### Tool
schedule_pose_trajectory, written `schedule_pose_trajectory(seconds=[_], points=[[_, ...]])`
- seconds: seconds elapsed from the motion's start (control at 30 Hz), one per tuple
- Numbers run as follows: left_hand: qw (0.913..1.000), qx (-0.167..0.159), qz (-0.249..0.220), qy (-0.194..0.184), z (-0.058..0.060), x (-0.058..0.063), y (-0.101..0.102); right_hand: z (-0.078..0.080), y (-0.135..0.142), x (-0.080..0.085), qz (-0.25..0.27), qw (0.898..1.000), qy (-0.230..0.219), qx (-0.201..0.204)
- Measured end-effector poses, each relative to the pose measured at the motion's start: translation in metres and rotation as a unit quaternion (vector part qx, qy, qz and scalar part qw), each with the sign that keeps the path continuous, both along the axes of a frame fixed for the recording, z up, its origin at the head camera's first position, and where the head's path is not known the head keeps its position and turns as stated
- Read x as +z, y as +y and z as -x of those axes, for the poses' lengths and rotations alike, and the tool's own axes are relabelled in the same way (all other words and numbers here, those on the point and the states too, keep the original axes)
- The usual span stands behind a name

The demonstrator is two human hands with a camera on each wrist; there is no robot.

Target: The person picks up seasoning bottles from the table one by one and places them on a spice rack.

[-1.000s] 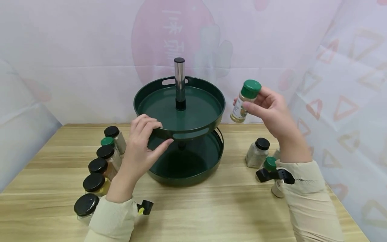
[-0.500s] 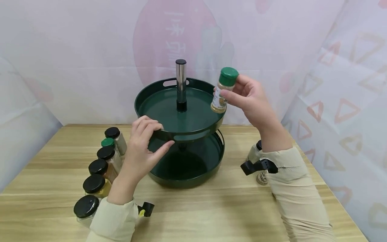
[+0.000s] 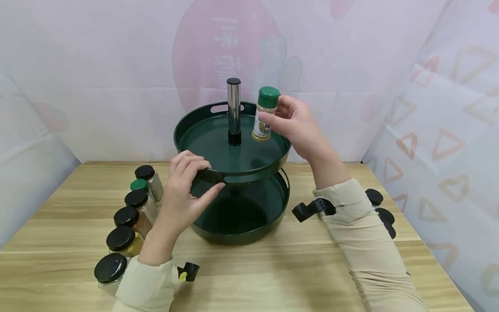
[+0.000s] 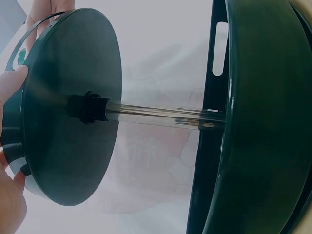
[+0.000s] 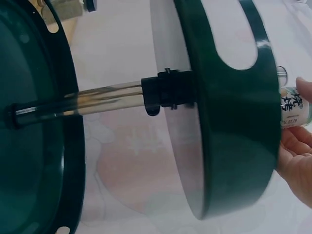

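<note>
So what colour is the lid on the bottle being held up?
The lid is green; it shows best in the head view.

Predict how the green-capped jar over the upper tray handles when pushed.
The green-capped jar is probably stiff: its sides look undented in the right grip. Pushed upright, it may tip, being taller than wide. Laid down, it'd likely roll: it looks round.

Cream sleeves (image 3: 362,232) — black wrist straps (image 3: 325,206)

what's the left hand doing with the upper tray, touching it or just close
Touching. The head view plainly shows the left hand curled over the near rim of the upper tray, with no gap.
</note>
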State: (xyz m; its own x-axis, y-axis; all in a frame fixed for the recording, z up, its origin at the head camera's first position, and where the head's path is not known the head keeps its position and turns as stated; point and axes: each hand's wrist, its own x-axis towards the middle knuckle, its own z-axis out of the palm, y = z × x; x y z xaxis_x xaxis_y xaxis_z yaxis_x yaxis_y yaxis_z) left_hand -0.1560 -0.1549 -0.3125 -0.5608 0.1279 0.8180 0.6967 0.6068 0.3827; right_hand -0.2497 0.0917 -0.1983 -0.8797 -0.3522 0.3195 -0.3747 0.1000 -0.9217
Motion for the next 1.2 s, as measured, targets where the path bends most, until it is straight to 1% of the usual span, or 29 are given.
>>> schedule_pose_trajectory(seconds=[0.3,0.5,0.83,1.0,1.2], points=[[0.9999,0.004,0.009,-0.011,-0.001,0.002,0.0,0.01,-0.013,-0.002,-0.027,0.999,-0.029,-0.006],[0.9999,0.002,0.009,-0.009,-0.001,0.001,0.0,0.013,-0.018,-0.003,-0.054,0.998,-0.041,-0.012],[1.0,0.002,0.008,0.0,-0.002,0.002,0.001,0.015,-0.022,-0.003,-0.092,0.994,-0.056,-0.008],[1.0,-0.002,0.006,0.0,-0.001,0.002,0.001,0.015,-0.022,-0.002,-0.101,0.993,-0.062,-0.004],[1.0,0.002,0.0,0.003,0.0,0.0,0.003,0.018,-0.022,-0.004,-0.114,0.991,-0.069,0.0]])
